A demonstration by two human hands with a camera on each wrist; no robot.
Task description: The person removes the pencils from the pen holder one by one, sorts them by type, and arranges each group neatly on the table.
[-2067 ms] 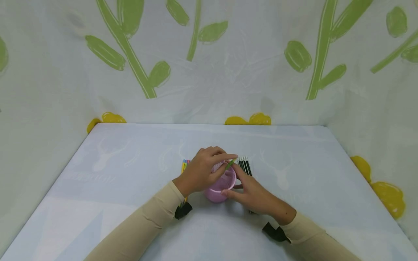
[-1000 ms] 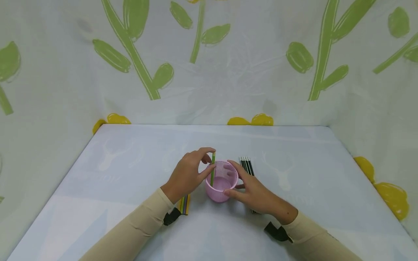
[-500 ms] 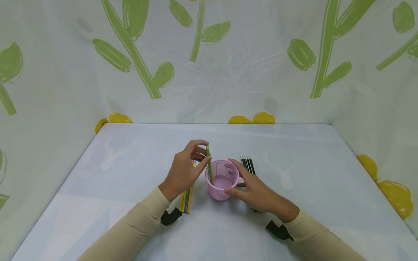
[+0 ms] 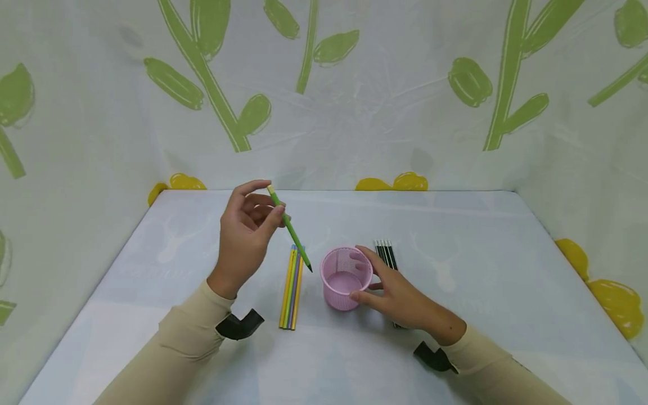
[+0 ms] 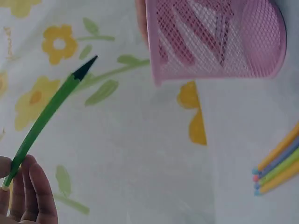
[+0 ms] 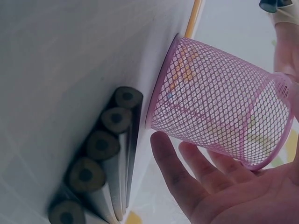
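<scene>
In the head view my left hand (image 4: 243,242) pinches a green pencil (image 4: 293,233) near its pale top end. Its dark, sharpened point slants down to the right, just short of the cup's left rim. The left wrist view shows the same green pencil (image 5: 46,116) between thumb and fingers. A pink mesh pencil cup (image 4: 339,298) stands upright on the table, its floor visible through the mouth. My right hand (image 4: 400,301) holds that cup from the right side, thumb at the near rim and fingers behind. In the right wrist view, fingers (image 6: 177,172) lie along the mesh wall.
Several coloured pencils (image 4: 289,298) lie side by side left of the cup. A row of dark pencils (image 4: 386,256) lies to its right, partly hidden under my right hand. Behind the table (image 4: 471,225) rises a white cloth wall with printed leaves.
My left hand has drawn the green pencil up out of the cup and carried it left and away, tilting it. The right hand keeps its hold on the cup.
</scene>
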